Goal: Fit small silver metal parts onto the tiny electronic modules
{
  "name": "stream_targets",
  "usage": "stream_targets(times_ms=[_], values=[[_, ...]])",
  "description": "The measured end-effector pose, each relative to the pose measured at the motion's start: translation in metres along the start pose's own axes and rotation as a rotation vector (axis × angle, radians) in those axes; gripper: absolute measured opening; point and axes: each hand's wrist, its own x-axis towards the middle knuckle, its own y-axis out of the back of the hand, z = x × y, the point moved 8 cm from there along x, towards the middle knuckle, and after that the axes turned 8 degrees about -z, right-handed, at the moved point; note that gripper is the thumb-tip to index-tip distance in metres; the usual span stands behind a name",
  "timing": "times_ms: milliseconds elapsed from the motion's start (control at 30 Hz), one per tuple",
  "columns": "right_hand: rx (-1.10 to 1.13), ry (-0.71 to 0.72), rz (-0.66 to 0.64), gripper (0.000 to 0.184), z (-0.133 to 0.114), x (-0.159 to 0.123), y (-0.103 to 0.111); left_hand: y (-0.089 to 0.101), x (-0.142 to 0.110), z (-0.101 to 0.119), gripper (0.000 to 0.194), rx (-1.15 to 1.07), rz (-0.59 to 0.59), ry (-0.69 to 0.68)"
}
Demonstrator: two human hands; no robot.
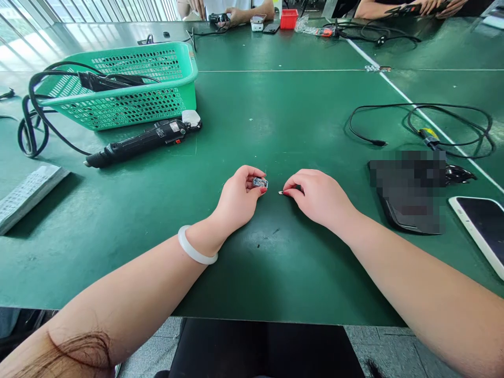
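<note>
Near the middle of the green table, my left hand pinches a small silvery-grey piece with fine detail between thumb and fingers; it looks like a small circuit board, but its exact kind is too small to tell. A short gap to the right, my right hand grips a tiny pale metallic piece at the tips of thumb and forefinger. The two pieces are apart. Both hands are closed just over the tabletop, and a white bangle circles my left wrist.
A green basket with black cables stands at the back left, a black electric screwdriver before it. A pale block lies far left. On the right are a coiled cable, a dark flat case and a phone. Other people sit opposite.
</note>
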Motion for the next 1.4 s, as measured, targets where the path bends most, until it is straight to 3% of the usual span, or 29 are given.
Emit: stream_targets(times_ms=[133,367,567,1200,1400], values=[[-0.026,0.023,0.036,0.014,-0.003,0.000,0.001,0.000,-0.001,0.002,0.021,0.061,-0.010,-0.001],[0.093,0.116,0.349,0.011,-0.029,-0.018,0.029,-0.007,-0.005,0.008,0.020,0.112,-0.054,-0.049],[0.209,0.125,0.338,0.010,-0.042,-0.020,0.025,-0.013,-0.009,0.019,0.018,0.184,-0.076,-0.131],[0.526,-0.047,0.217,0.007,-0.021,-0.013,0.015,-0.013,-0.011,0.019,0.020,0.222,-0.098,-0.141],[0.499,-0.005,0.249,0.008,-0.024,-0.015,0.018,-0.013,-0.011,0.020,0.019,0.232,-0.098,-0.139]])
